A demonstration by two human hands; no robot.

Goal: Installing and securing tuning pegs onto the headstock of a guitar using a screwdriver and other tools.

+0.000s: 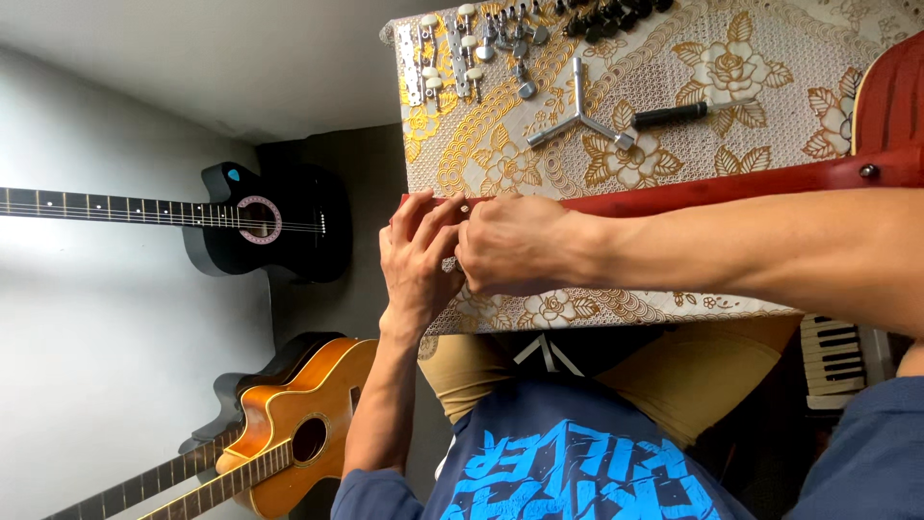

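both hands on red guitar neck

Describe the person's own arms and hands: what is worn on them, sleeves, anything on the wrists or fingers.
Both hands, left hand and right hand, are bare: no gloves, and no rings or watch that show. The forearms are uncovered. Dark blue short sleeves end above the elbows, part of a dark blue shirt with bright blue print.

The hands cover the end of the red guitar neck, so whatever the fingers pinch there cannot be told. The red body runs off the right edge. The tuning pegs are too small to count, and the keyboard shows only partly.
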